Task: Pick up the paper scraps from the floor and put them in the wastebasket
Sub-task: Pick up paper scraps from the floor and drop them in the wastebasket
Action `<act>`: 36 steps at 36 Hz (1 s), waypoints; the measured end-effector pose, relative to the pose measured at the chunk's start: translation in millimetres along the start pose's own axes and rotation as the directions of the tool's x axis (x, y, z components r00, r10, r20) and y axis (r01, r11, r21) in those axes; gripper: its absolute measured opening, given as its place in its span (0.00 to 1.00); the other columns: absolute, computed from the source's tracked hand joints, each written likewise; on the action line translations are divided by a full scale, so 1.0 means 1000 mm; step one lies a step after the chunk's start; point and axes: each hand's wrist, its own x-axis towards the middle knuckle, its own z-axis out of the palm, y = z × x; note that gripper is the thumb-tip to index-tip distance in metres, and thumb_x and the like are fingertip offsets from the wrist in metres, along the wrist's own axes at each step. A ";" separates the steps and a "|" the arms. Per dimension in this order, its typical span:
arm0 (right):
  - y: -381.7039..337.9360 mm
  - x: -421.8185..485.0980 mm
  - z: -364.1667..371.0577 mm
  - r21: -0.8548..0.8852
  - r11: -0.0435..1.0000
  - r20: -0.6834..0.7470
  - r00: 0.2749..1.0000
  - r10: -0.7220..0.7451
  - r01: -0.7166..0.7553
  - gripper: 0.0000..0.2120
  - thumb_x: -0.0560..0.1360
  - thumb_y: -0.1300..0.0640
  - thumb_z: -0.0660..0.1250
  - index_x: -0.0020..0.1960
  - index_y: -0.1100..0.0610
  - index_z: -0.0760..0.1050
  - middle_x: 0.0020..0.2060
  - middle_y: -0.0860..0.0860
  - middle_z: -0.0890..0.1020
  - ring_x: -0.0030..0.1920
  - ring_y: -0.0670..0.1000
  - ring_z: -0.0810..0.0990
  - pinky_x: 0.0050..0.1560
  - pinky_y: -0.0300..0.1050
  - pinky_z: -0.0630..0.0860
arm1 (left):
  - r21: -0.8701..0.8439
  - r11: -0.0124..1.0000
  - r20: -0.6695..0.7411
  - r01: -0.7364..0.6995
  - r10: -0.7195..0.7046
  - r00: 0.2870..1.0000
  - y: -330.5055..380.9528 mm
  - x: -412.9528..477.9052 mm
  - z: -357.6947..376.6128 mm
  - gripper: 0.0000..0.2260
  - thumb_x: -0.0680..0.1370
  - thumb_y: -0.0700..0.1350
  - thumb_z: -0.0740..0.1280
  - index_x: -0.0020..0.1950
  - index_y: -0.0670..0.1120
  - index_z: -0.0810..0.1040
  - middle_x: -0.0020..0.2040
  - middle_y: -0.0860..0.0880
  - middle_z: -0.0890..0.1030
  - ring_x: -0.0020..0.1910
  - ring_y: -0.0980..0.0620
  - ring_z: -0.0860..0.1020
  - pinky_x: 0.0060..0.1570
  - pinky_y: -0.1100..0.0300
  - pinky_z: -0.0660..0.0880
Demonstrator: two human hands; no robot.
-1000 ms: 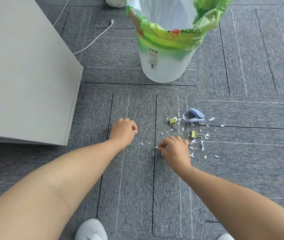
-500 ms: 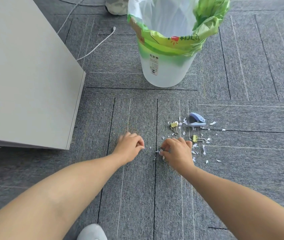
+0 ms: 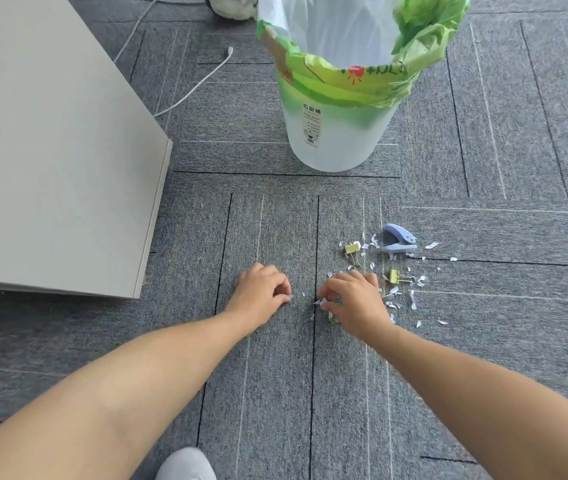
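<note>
Several small white paper scraps (image 3: 413,299) lie scattered on the grey carpet, mostly to the right of my hands. My right hand (image 3: 353,299) rests low on the carpet with its fingertips pinched on a few scraps at its left side. My left hand (image 3: 262,295) is curled close beside it, fingertips closed on a tiny scrap. One loose scrap (image 3: 303,294) sits between the two hands. The white wastebasket (image 3: 334,140), lined with a green and clear bag, stands upright on the floor beyond my hands.
A lilac hole punch (image 3: 397,241) and two yellow binder clips (image 3: 352,250) (image 3: 397,277) lie among the scraps. A grey cabinet panel (image 3: 50,150) fills the left. A white cable (image 3: 192,88) runs behind it. My shoe (image 3: 185,467) shows at the bottom edge.
My left hand has moved right toward my right hand and closed its fingertips at the carpet. My right hand stays pinching scraps at the pile's left edge. The camera has tilted slightly.
</note>
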 end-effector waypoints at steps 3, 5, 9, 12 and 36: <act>0.000 0.001 0.000 -0.010 1.000 0.003 1.000 -0.011 0.011 0.08 0.73 0.44 0.69 0.52 0.42 0.77 0.47 0.38 0.76 0.51 0.44 0.70 0.57 0.43 0.57 | -0.020 1.000 -0.009 0.009 -0.010 1.000 0.000 -0.001 0.001 0.06 0.75 0.54 0.69 0.47 0.53 0.79 0.49 0.58 0.75 0.54 0.56 0.68 0.63 0.55 0.66; -0.001 0.003 0.002 -0.018 1.000 0.005 1.000 -0.015 0.015 0.08 0.74 0.44 0.69 0.52 0.43 0.77 0.48 0.39 0.77 0.53 0.44 0.70 0.59 0.43 0.56 | -0.034 0.999 -0.022 0.017 -0.018 1.000 0.000 -0.001 0.002 0.05 0.75 0.53 0.70 0.47 0.53 0.79 0.48 0.58 0.75 0.53 0.56 0.68 0.62 0.55 0.66; -0.002 0.003 0.004 -0.017 1.000 0.003 1.000 -0.021 0.021 0.07 0.74 0.45 0.69 0.51 0.44 0.77 0.49 0.39 0.77 0.53 0.45 0.71 0.60 0.44 0.56 | -0.035 0.999 -0.020 0.025 -0.025 0.999 -0.001 -0.002 0.003 0.05 0.75 0.54 0.70 0.47 0.54 0.79 0.49 0.58 0.76 0.53 0.56 0.68 0.62 0.56 0.66; -0.004 0.003 0.005 -0.023 0.999 0.006 0.999 -0.032 0.032 0.06 0.75 0.47 0.68 0.51 0.45 0.77 0.48 0.39 0.76 0.52 0.45 0.71 0.60 0.44 0.56 | -0.005 1.000 -0.010 0.017 -0.017 1.000 0.000 -0.003 0.003 0.05 0.76 0.54 0.69 0.47 0.55 0.79 0.49 0.59 0.76 0.53 0.56 0.68 0.63 0.55 0.66; -0.033 0.031 -0.088 0.381 0.925 -0.225 0.970 0.091 0.002 0.03 0.74 0.58 0.71 0.47 0.54 0.79 0.41 0.44 0.80 0.43 0.45 0.79 0.53 0.47 0.78 | -0.357 0.934 -0.088 -0.020 -0.012 0.996 0.048 0.018 -0.066 0.01 0.76 0.43 0.70 0.46 0.49 0.79 0.43 0.55 0.79 0.43 0.58 0.77 0.44 0.69 0.73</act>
